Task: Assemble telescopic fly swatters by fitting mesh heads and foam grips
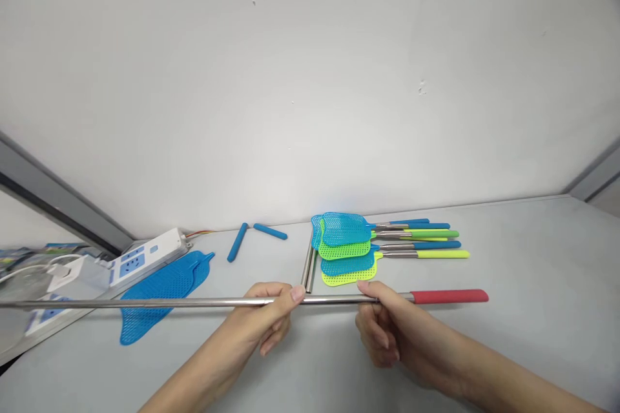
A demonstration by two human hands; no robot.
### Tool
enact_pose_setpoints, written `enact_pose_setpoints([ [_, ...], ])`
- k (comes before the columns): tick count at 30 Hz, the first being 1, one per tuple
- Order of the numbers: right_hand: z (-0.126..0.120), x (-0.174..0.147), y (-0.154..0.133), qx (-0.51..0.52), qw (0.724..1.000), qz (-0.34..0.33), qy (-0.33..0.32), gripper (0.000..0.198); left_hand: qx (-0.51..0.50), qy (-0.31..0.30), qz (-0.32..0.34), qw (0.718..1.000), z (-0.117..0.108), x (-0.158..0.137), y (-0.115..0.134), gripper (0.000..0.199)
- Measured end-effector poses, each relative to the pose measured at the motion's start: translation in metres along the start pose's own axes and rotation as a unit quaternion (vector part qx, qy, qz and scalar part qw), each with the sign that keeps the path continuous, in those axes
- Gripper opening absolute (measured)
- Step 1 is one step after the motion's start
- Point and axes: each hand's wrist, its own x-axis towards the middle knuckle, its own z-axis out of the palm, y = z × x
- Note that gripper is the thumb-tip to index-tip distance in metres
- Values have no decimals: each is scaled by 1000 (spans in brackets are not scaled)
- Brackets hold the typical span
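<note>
Toward the left I note a white power strip [154, 250] with blue socket faces. Next lie overlapped blue fly-swatter heads [167, 281], then two loose blue grip sleeves [237, 242] on the bench [523, 271]. My left hand [268, 319] grips the metal rod [203, 302], thumb on top; the rod is held near level above the bench and reaches the left edge of view. Beyond it lie bare metal tubes [310, 274] and stacked blue and green fly swatters [346, 230]. My right hand [387, 319] pinches the rod beside its red grip [450, 297]. I judge the step to be two-handed handling of the rod; the next move calls for steady support. No brand, label or writing is legible.
</note>
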Motion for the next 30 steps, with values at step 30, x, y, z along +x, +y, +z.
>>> enact_pose_setpoints([
  [30,5,-4,-8,-34,994,-72,76,42,-152,-150,-34,976,50,24,2,53],
])
